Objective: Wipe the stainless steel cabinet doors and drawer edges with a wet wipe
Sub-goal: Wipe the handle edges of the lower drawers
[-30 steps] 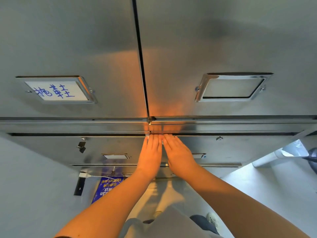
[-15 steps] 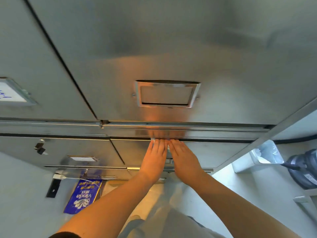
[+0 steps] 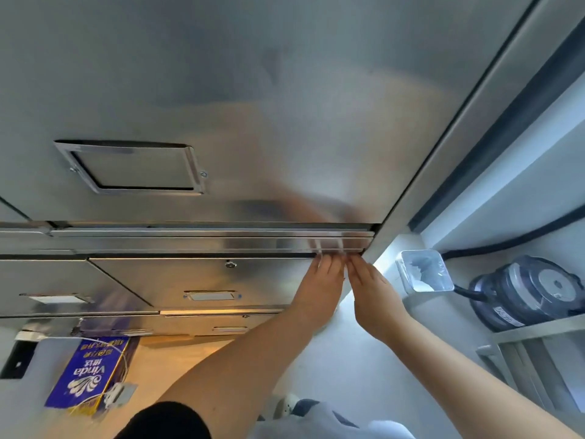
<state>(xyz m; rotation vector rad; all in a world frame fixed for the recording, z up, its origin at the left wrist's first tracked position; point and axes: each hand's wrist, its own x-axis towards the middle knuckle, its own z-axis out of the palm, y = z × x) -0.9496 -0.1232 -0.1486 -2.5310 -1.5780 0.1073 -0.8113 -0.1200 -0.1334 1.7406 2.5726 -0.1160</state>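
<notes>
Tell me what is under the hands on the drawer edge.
A pale sliver, probably the wet wipe, shows beyond the left hand; it and the right hand hide the rest.

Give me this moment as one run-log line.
left hand: flat, fingers on drawer edge | right hand: flat alongside | location: edge's right end | wet wipe: not discernible

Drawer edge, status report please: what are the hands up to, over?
Left hand and right hand flat, side by side. Fingertips pressed on drawer edge, right end. Wipe not clearly visible. Cabinet frame close on right.
</notes>
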